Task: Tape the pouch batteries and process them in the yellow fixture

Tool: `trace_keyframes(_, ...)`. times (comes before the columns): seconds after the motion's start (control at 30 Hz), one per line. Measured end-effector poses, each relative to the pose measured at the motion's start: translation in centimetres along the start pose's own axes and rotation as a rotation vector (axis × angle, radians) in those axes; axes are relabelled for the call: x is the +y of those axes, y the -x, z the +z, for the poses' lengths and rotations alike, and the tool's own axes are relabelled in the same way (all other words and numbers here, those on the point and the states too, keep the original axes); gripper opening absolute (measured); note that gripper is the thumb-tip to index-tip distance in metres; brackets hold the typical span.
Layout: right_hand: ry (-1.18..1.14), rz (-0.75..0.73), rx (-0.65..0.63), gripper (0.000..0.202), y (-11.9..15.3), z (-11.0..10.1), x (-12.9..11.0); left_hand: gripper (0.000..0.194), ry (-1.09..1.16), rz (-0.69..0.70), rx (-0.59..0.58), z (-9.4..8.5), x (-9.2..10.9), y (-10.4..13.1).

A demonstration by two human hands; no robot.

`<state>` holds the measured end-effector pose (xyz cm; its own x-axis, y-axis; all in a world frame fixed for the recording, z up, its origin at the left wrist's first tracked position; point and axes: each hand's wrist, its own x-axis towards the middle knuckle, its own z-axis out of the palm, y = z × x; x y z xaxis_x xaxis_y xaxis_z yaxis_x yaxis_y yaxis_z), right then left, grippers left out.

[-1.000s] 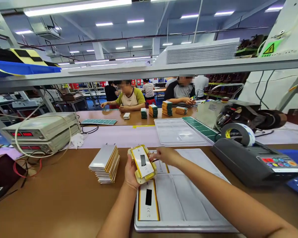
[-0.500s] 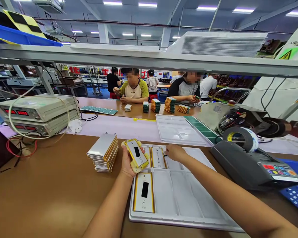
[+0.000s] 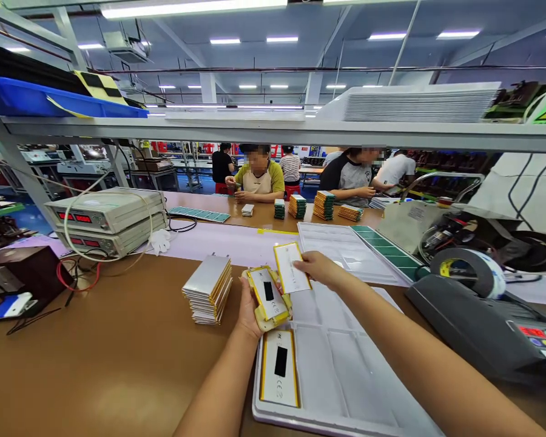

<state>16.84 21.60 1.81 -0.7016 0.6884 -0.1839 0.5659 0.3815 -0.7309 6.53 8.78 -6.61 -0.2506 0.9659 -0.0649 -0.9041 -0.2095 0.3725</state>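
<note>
My left hand (image 3: 250,308) holds a yellowish fixture (image 3: 266,323) with a flat white battery (image 3: 267,293) on it, yellow-edged and marked with a black rectangle. Between the fingers of my right hand (image 3: 316,267) is another white yellow-edged battery (image 3: 291,270), raised over the tray and just right of the fixture. The white compartment tray (image 3: 337,419) lies below both hands. In its front left compartment rests a battery (image 3: 278,379) with a black rectangle. Left of my left hand stands a stack of silver batteries (image 3: 208,290).
A grey tape dispenser (image 3: 464,328) with a tape roll (image 3: 466,273) stands right of the tray. Two instruments (image 3: 104,212) and a brown box (image 3: 31,273) are at the left. A shelf (image 3: 273,130) crosses above. Two people sit opposite, beside small battery stacks.
My right hand has lifted a battery out of the tray's back row and brought it left beside the fixture. The view has shifted, so the scene sits lower and farther right.
</note>
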Motion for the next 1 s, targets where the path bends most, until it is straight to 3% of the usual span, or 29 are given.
trace_keyframes(0.17,0.042,-0.109,-0.156,0.010,1.2,3.8,-3.0,0.065,-0.007,-0.004,0.034,-0.3,0.1,0.2)
trace_keyframes(0.23,0.179,-0.137,-0.092,0.014,2.4,4.3,-3.1,0.066,0.001,0.003,0.021,-0.3,0.2,0.4)
trace_keyframes(0.37,0.524,-0.107,0.178,0.030,5.5,2.6,-1.2,0.072,0.016,-0.023,-0.069,-0.1,0.5,0.8)
trace_keyframes(0.43,0.572,-0.033,0.138,0.033,6.8,1.7,0.5,0.068,-0.003,-0.028,-0.083,-0.1,0.4,0.9)
trace_keyframes(0.57,0.555,0.012,-0.070,0.021,8.7,2.1,3.3,0.037,-0.123,-0.045,-0.015,0.7,0.0,1.0)
trace_keyframes(0.67,0.506,-0.021,-0.148,0.017,9.6,3.5,3.9,0.032,-0.331,-0.013,0.057,3.2,0.2,2.1)
trace_keyframes(0.77,0.551,-0.045,-0.188,0.016,10.3,4.8,3.8,0.029,-0.654,0.210,0.128,7.3,1.7,4.2)
trace_keyframes(0.83,0.579,-0.061,-0.213,0.015,10.6,5.2,3.7,0.030,-0.795,0.352,0.254,10.1,3.7,5.6)
trace_keyframes(0.93,0.536,-0.066,-0.213,0.014,10.7,5.6,4.0,0.041,-0.984,0.348,0.384,13.0,7.5,6.5)
trace_keyframes(1.0,0.411,-0.029,-0.217,0.012,10.4,5.8,4.4,0.048,-1.081,0.324,0.427,13.7,9.9,6.3)
